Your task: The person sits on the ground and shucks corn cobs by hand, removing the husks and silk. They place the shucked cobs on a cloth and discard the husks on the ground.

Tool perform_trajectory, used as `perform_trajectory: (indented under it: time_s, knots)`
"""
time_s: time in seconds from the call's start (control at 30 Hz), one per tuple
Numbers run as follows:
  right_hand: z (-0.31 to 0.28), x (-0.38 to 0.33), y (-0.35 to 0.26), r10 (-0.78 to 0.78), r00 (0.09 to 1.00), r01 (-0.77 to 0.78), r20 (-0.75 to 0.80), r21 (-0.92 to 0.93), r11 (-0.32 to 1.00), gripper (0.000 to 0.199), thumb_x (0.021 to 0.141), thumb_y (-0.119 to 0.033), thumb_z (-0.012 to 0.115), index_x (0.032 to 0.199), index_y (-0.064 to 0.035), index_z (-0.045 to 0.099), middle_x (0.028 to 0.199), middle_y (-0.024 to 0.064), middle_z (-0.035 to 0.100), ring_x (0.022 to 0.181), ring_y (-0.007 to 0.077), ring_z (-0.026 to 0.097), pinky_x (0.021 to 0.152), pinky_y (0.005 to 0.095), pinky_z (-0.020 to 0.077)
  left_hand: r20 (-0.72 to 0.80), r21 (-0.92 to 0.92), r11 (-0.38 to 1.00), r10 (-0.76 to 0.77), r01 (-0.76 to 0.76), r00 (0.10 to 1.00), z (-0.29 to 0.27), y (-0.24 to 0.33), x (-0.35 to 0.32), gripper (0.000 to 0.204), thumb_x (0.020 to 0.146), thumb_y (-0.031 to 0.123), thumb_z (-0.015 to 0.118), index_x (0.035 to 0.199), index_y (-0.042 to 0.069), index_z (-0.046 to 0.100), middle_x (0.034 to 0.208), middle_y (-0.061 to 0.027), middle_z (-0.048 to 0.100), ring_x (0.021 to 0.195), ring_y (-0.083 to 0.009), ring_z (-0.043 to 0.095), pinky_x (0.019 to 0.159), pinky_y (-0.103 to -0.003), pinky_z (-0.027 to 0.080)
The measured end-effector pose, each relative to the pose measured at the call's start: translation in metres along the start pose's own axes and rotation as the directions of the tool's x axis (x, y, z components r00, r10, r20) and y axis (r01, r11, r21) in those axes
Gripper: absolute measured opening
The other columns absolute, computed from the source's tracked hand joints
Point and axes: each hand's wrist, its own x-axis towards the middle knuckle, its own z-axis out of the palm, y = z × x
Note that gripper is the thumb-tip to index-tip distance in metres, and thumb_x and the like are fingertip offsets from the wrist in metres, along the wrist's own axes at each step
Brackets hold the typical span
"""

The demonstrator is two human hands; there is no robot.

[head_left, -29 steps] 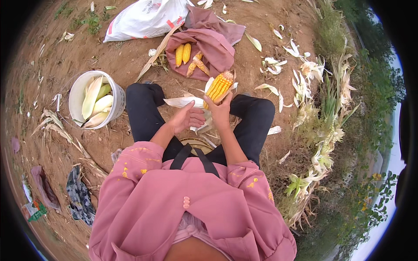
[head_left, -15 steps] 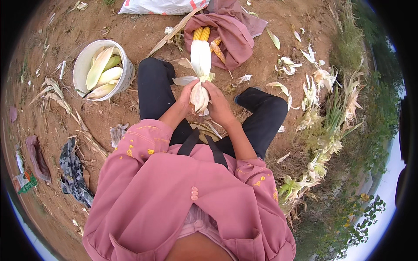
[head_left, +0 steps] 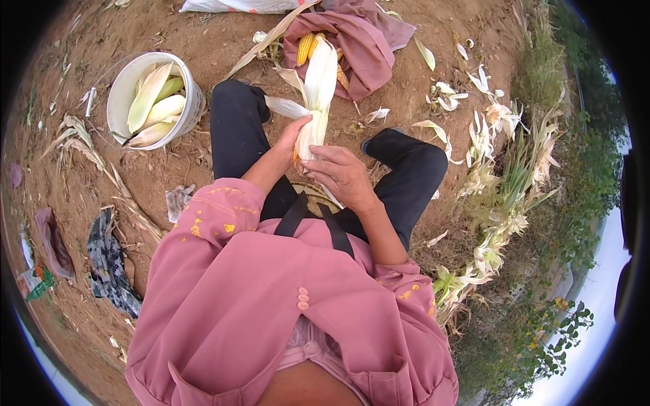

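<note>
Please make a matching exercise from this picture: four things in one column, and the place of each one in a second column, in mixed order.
Things:
1. corn ear in husk
2. white bucket
3. peeled yellow cobs
4. pile of loose husks

Places:
A. on the pink cloth, ahead of the person
B. on the ground at the person's right
C. held between the left hand and the right hand
D. on the ground at the person's left

Pairs: 1-C, 2-D, 3-A, 4-B

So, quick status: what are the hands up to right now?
Left hand and right hand both gripping one husked cob, held upright over the lap. Husk still on, pale leaves splayed. Bucket of cobs at left; nothing in the way.
</note>
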Motion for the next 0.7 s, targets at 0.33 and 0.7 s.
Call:
perform_trajectory:
  time_s: [0.33, 0.7]
  knots:
    - [0.025, -0.003, 0.003, 0.652, 0.74, -0.554, -0.166, 0.398, 0.731, 0.008, 0.087, -0.014, 0.056, 0.087, -0.0059, 0.057, 0.08, 0.0024, 0.06, 0.074, 0.0091, 0.056, 0.065, 0.0242, 0.0456, -0.036, -0.001, 1.0, 0.019, -0.019, 0.999, 0.007, 0.0, -0.003, 0.038, 0.087, 0.029, 0.049, 0.111, 0.0, 0.052, 0.095, -0.0156, 0.063, 0.08, -0.0268, 0.062, 0.073, -0.037, 0.052]
    - [0.004, 0.03, 0.099, 0.976, 0.181, -0.093, -0.124, 0.985, 0.142, 0.019, 0.093, -0.019, 0.042, 0.095, -0.0017, 0.051, 0.087, 0.0051, 0.055, 0.076, 0.013, 0.054, 0.064, 0.0285, 0.0436, 0.211, 0.268, 0.955, -0.19, 0.13, 0.959, 0.033, -0.001, -0.024, 0.057, 0.083, 0.039, 0.056, 0.127, 0.008, 0.037, 0.1, -0.0179, 0.058, 0.074, -0.0283, 0.063, 0.058, -0.034, 0.055]
